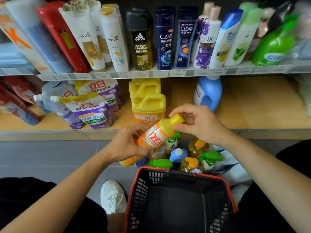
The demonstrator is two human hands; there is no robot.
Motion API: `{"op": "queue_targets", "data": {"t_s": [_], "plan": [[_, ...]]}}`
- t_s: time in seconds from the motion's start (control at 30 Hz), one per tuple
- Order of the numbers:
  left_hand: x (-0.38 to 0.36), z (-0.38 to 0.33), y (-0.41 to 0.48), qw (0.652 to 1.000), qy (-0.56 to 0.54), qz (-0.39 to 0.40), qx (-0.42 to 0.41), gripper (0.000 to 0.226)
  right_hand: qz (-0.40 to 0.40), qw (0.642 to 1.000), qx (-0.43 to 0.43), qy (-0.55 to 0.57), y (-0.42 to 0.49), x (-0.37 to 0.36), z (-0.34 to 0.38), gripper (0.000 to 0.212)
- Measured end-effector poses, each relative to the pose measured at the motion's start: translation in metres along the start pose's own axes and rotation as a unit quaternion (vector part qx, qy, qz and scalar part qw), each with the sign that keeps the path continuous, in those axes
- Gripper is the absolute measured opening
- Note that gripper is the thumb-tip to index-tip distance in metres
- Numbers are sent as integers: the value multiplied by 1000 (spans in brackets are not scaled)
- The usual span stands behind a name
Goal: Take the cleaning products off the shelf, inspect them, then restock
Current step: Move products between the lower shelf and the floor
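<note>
A small orange-and-yellow detergent bottle (159,132) lies tilted in front of the lower shelf (252,106), its yellow cap pointing up and right. My left hand (127,143) grips its base. My right hand (196,121) pinches the cap end with thumb and fingers. Below the bottle, several cleaning bottles (185,157) with green, blue and orange caps stand on the floor. On the lower shelf stand two big yellow jugs (148,101), a blue jug (208,93) and purple refill pouches (94,108).
A red-rimmed black shopping basket (178,202) sits on the grey floor right under my arms, nothing inside. A white shoe (112,197) is left of it. The upper shelf (151,74) holds shampoo and body-wash bottles. Bare wood shows on the lower shelf's right part.
</note>
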State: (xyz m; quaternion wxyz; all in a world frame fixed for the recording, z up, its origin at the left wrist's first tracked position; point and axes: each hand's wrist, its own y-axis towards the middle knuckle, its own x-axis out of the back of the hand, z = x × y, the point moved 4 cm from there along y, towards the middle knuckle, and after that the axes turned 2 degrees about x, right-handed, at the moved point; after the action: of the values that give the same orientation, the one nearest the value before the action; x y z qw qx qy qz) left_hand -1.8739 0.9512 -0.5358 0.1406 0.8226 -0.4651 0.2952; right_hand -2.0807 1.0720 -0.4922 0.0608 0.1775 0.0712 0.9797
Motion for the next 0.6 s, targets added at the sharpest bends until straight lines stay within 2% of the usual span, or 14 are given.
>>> {"op": "queue_targets", "data": {"t_s": [0.17,0.4,0.5,0.6], "plan": [[-24,2,-1,977,-182,95,52,55,23,1000,-10,3,-7,9,2,22],[-47,16,1,935,-278,195,105,66,39,999,-14,16,-7,16,-8,21],[-49,16,1,942,-259,189,99,64,53,997,-31,38,-6,16,-13,28],[-50,12,2,973,-193,98,84,64,14,999,-44,28,-4,19,-17,32]]}}
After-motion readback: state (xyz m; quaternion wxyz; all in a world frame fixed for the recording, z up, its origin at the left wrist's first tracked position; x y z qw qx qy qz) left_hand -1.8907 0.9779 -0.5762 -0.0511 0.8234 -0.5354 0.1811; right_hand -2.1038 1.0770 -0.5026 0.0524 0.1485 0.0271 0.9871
